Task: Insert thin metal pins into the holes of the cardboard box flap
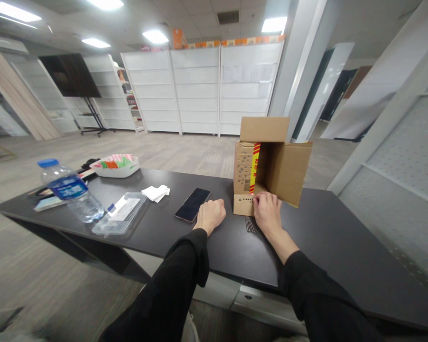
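Observation:
An open cardboard box (244, 168) stands on its side on the dark table, its opening toward me. Round holes dot its left side, and a row of small holes runs along the lower front flap (243, 205). My right hand (268, 212) is closed in a pinch at that flap's right part; whatever its fingertips hold is hidden. Several thin metal rods, like nails or screws (249, 225), lie on the table just below the flap. My left hand (211, 216) rests as a loose fist between the box and a black phone (192, 205); its inside is hidden.
Left on the table (157, 237) are a clear plastic case (124, 216), crumpled white tissue (156, 193), a water bottle (71, 192) and a white basket (118, 171) of colourful packets. The box's right flap (292, 171) sticks out sideways. A pale panel (395, 156) borders the right.

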A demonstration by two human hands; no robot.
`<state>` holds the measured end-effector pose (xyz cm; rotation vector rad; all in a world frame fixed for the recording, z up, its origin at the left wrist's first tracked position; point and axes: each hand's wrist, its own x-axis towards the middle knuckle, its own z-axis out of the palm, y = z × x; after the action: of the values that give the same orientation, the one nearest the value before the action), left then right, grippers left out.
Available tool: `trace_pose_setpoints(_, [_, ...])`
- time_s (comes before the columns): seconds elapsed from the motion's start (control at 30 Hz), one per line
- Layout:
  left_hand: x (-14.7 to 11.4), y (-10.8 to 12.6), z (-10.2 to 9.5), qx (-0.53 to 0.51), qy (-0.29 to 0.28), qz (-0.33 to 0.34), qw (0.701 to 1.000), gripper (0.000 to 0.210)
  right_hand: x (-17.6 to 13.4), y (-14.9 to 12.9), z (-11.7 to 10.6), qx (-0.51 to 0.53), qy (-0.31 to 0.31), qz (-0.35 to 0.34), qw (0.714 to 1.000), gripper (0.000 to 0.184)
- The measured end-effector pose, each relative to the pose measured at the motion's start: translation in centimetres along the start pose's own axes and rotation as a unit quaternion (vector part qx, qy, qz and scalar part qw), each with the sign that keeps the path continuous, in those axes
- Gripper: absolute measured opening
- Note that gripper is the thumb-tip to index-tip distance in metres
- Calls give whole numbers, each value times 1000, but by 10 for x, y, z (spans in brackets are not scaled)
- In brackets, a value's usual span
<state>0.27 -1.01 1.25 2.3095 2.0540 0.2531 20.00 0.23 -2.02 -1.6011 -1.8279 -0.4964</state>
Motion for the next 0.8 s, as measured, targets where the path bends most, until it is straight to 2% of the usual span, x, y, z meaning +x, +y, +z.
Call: trace_pose_setpoints(0.8, [-1, 1, -2, 5, 2, 0, 1000, 37, -3, -1, -4, 71, 37, -32, 996, 19])
